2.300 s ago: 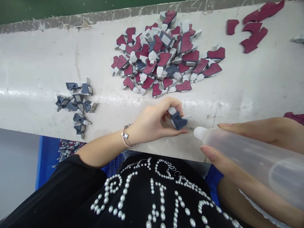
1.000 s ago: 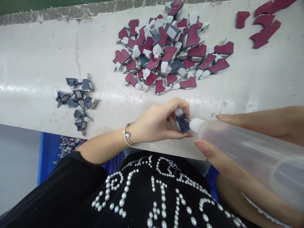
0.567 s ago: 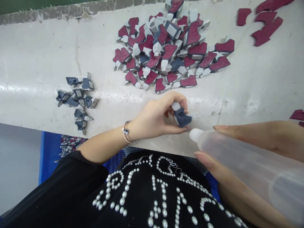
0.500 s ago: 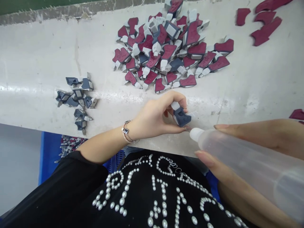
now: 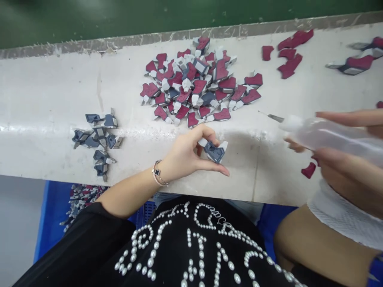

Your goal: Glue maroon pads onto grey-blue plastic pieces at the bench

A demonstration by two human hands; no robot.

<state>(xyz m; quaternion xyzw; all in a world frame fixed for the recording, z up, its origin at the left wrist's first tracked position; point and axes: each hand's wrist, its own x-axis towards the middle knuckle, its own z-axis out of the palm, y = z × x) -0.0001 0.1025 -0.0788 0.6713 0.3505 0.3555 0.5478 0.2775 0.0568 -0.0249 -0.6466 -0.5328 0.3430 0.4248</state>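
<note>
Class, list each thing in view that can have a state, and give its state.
Left hand: grip closed on grey piece
Grey piece: held, hollow side showing
Right hand: grip around bottle
Bottle: held, needle bare, clear of grey piece
Heap: piled, mixed
Grey cluster: loosely grouped
Red pieces: lying loose
Bin: holds parts, partly hidden

Even light, pale glare across the tabletop [image 5: 44, 95], soft shadow near the left hand [image 5: 184, 153], blurred bottle [image 5: 338, 137].
</note>
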